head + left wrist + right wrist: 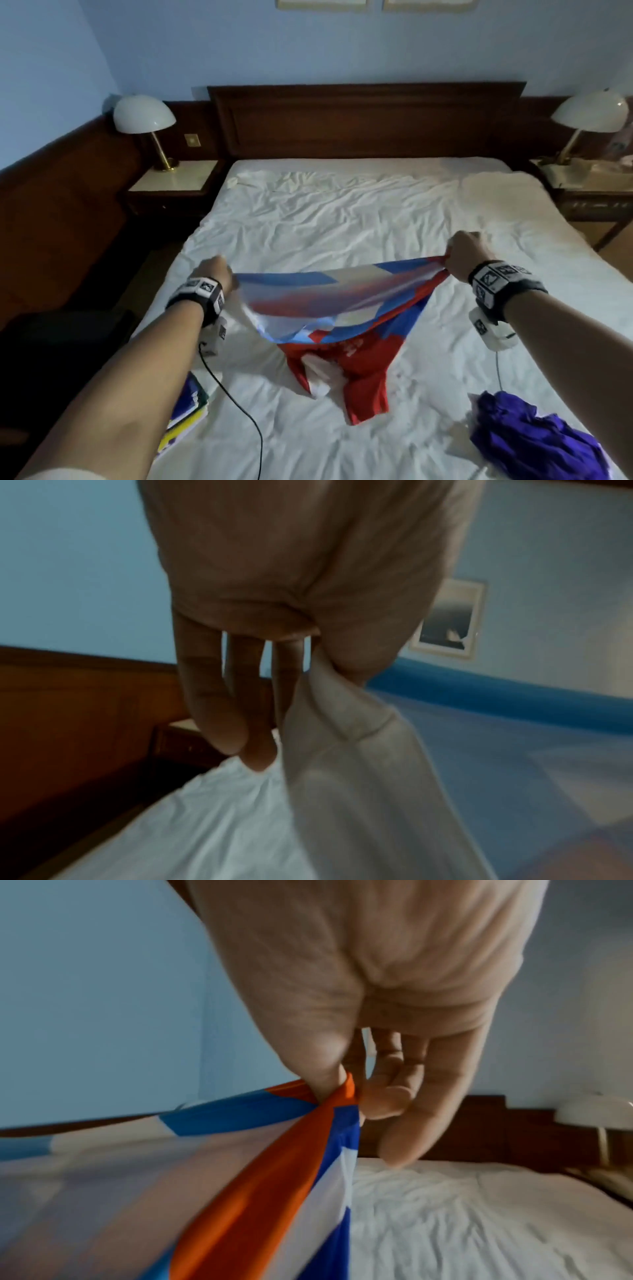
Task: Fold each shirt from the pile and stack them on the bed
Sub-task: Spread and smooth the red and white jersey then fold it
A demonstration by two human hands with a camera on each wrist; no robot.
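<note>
Shirt (329,301), a red, white and blue jersey, hangs stretched between my two hands above the middle of the bed (342,212), its red lower part trailing onto the sheet. My left hand (214,274) pinches one pale corner between thumb and forefinger, the other fingers hanging loose; my right hand (466,255) has the same kind of grip, thumb and forefinger nipped on a bunched red and blue corner. Both grips are narrow, closed only on the cloth edge.

I judge this to be the spreading step before the first fold. To do it well I would keep the top edge taut and level, bring both hands down together, and let the trailing red part drag flat so the body lies smooth on the sheet without a twist. The fabric looks thin and slippery, so a small pinch could let a corner slide out; I would take more cloth if it starts to creep.

A crumpled purple shirt (534,442) waits at the near right, and a yellow and blue folded stack (186,411) sits at the near left edge, so I would lay this one between them.
</note>
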